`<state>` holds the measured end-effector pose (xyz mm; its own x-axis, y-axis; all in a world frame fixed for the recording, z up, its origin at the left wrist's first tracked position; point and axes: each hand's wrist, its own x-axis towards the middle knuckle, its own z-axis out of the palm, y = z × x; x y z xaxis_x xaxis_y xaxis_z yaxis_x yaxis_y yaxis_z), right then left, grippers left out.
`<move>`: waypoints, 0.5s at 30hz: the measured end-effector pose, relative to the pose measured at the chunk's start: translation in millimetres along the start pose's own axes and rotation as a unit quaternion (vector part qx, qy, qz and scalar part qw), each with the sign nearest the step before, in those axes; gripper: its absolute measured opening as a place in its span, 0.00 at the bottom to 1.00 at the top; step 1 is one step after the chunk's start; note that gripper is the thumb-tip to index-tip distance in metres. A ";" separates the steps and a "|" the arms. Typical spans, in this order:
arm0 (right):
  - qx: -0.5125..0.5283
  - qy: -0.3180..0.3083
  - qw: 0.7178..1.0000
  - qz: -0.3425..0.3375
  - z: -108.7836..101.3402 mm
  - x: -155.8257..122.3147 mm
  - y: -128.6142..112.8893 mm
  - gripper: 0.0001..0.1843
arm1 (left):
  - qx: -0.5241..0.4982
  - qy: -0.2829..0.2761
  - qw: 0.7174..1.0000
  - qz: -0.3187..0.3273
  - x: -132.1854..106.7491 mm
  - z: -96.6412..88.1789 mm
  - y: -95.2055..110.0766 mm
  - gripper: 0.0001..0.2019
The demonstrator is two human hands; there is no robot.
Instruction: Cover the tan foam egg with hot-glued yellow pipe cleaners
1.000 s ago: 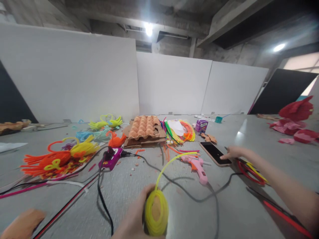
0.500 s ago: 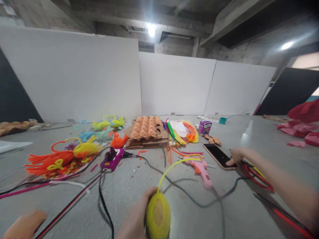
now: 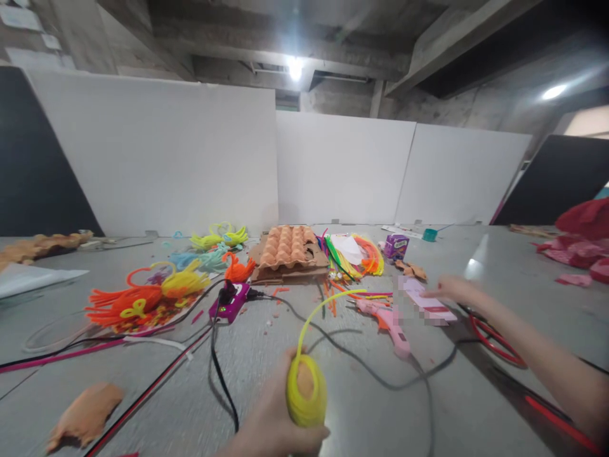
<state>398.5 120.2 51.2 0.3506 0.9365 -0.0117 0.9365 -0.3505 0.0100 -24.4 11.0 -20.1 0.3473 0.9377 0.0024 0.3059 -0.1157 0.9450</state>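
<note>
My left hand [image 3: 271,426] is closed round a brown egg-shaped piece wrapped in a yellow pipe cleaner coil [image 3: 307,393]. The coil's free end arcs up and to the right over the table. My right hand [image 3: 450,291] reaches out to the right, fingers stretched over a phone [image 3: 425,304] with a lit screen that lies flat on the grey table [image 3: 333,393]. A pink glue gun [image 3: 387,318] lies just left of the phone, with its black cord [image 3: 380,377] running across the table.
A cardboard egg tray [image 3: 288,244], a bundle of coloured pipe cleaners [image 3: 354,254] and a small purple box [image 3: 396,246] sit at the back. Orange and yellow pipe-cleaner figures [image 3: 133,299] lie at the left, near a purple plug block [image 3: 233,299]. Red wire loops [image 3: 492,343] lie under my right forearm.
The phone screen was dark and is now lit under my right hand. My left hand still holds the yellow coil, a little higher. The view has shifted slightly left.
</note>
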 end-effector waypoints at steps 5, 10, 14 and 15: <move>0.025 -0.070 0.995 -0.065 21.1 -43.6 -51.7 0.16 | -0.027 0.031 0.999 -0.005 2.9 -0.8 -5.1 0.44; 0.042 -0.049 0.995 -0.076 34.6 -72.8 -83.5 0.15 | -0.023 0.000 1.000 -0.014 2.9 -3.8 -2.6 0.43; 0.038 -0.028 0.996 -0.071 32.7 -80.8 -92.6 0.15 | -0.004 -0.031 0.999 -0.008 1.2 -2.9 1.0 0.43; 0.037 -0.026 0.997 -0.070 32.2 -81.9 -93.7 0.15 | 0.004 -0.035 0.999 -0.004 0.3 -2.2 3.2 0.42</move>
<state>282.2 75.9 19.0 0.2147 0.9748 -0.0598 0.9734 -0.2186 -0.0683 -25.3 11.7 -16.3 0.4051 0.9138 -0.0287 0.3158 -0.1104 0.9424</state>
